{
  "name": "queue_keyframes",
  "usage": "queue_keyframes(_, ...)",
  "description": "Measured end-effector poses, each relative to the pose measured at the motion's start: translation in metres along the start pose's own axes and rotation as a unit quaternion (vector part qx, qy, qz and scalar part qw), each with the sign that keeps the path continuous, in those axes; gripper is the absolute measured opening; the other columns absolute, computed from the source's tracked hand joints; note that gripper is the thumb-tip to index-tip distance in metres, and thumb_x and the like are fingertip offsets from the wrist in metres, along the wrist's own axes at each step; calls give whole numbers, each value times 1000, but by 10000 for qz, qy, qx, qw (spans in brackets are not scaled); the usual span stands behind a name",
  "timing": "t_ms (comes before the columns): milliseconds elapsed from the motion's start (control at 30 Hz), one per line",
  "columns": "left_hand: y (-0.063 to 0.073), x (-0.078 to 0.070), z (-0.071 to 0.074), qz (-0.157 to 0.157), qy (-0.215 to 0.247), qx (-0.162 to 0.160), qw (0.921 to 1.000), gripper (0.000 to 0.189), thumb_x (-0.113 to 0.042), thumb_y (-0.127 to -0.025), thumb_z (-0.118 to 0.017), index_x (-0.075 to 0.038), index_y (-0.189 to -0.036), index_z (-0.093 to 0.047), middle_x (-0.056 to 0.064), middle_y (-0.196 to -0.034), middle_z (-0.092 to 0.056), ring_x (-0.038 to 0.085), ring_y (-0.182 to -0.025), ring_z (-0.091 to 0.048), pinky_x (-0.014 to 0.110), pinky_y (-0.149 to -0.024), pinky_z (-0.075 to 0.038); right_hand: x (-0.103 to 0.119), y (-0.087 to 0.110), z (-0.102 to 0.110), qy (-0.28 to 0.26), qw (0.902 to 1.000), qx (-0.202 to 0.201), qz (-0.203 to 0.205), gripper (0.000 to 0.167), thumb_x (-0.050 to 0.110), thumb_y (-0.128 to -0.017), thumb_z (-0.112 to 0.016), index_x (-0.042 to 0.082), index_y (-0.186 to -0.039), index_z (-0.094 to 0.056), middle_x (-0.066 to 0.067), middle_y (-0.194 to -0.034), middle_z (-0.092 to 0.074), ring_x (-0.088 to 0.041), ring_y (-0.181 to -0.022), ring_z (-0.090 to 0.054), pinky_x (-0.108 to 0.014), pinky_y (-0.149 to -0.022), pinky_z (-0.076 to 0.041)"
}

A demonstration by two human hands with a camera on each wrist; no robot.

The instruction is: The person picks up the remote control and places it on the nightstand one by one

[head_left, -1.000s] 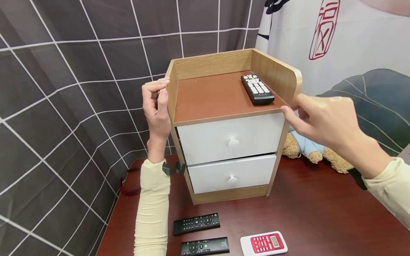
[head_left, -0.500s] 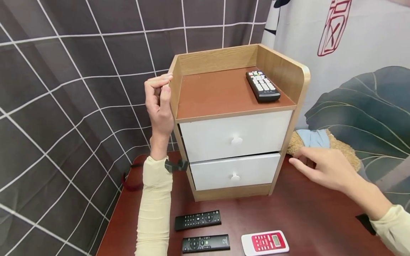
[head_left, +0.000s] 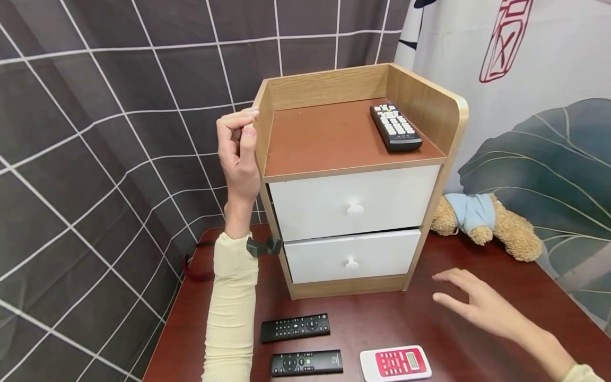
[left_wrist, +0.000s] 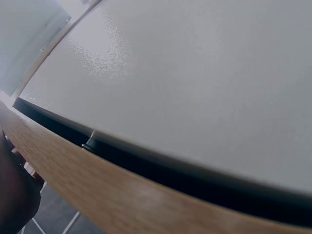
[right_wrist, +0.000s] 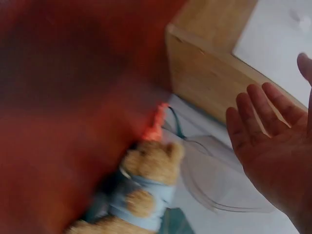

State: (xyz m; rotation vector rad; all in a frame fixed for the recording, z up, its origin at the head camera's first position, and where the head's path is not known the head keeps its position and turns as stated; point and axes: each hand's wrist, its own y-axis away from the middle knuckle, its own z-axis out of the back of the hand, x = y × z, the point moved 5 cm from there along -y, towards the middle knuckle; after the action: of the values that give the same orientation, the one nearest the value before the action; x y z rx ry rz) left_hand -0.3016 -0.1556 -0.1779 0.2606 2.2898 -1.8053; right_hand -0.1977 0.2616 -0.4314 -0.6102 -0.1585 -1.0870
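Observation:
A small two-drawer bedside cabinet (head_left: 296,292) with wooden sides and white drawer fronts stands on the dark red table. My left hand (head_left: 238,159) holds the front edge of its left side panel with bent fingers. In the left wrist view, part of that hand shows beyond the wooden panel (left_wrist: 107,180). My right hand (head_left: 482,305) is over the table at the cabinet's lower right, fingers extended, holding nothing. On the cabinet's brown top lies a black remote control (head_left: 396,127) with white buttons, beside the right panel.
Two black remote controls, one nearer the cabinet (head_left: 295,328) and one in front (head_left: 306,363), lie on the table (head_left: 468,350). A white and red air conditioner remote (head_left: 396,363) is right of them. A teddy bear (head_left: 487,217) in blue lies behind right.
My right hand has let go of the cabinet's right side, moved down towards the table, and its fingers have straightened. My left hand stays at the left panel.

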Motion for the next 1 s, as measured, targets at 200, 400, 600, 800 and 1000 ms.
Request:
queue_keyframes(200,1,1,1,-12,21,-38,10000,16,-5,-92,-48,4,-102,-56,3,-111,-63,27,-116,-61,45,-109,-43,-14,27,-31,-267,9968,528,-538,46,36,-84,-77,16,-124,-67,4,-118,-64,6,-107,-53,-11,-85,-43)
queue_keyframes(400,0,2,1,3,37,-44,10000,15,-5,-92,-48,2,-102,-56,2,-111,-63,27,-117,-61,46,-110,-42,-21,46,-53,-356,9923,1069,-509,51,39,-84,-77,13,-126,-67,4,-118,-64,3,-106,-53,-22,-80,-51)
queue_keyframes(600,0,3,1,11,35,-59,10000,15,-5,-92,-48,1,-102,-57,3,-112,-62,27,-117,-60,47,-110,-42,-12,63,-72,-546,9822,1773,-303,57,46,-85,-74,21,-134,-61,4,-125,-60,6,-109,-46,-20,-78,-48)
queue_keyframes(800,-1,3,1,-26,0,-94,10000,15,-4,-92,-48,2,-102,-57,7,-112,-62,28,-117,-60,47,-110,-42,7,71,-85,-304,9865,1520,525,72,51,-74,-81,26,-137,-59,11,-124,-55,4,-109,-43,-24,-76,-46)
queue_keyframes(1000,0,3,0,46,39,-74,10000,14,-3,-92,-47,1,-103,-57,4,-112,-62,27,-117,-60,46,-110,-42,17,73,-94,-524,9802,1477,1212,70,48,-75,-82,19,-135,-60,9,-121,-56,1,-107,-45,-23,-74,-46)
